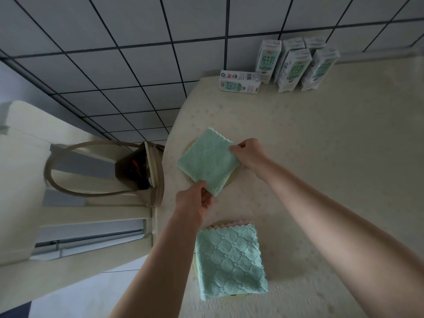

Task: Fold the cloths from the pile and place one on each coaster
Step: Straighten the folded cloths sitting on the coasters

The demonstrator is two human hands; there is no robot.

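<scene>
The cloth (207,160) on the coaster (232,179) looks soft, light and floppy, best held by its corners, where left hand (192,200) and right hand (249,154) pinch it.

two folded green cloths: a far cloth (207,160) and a near cloth (229,260). two round coasters under them: far coaster (233,178), near coaster (218,224). six milk cartons: five standing cartons (294,70) and one lying carton (239,81). one bag (151,171), one chair (23,157). two hands: left hand (195,200), right hand (249,154).
</scene>
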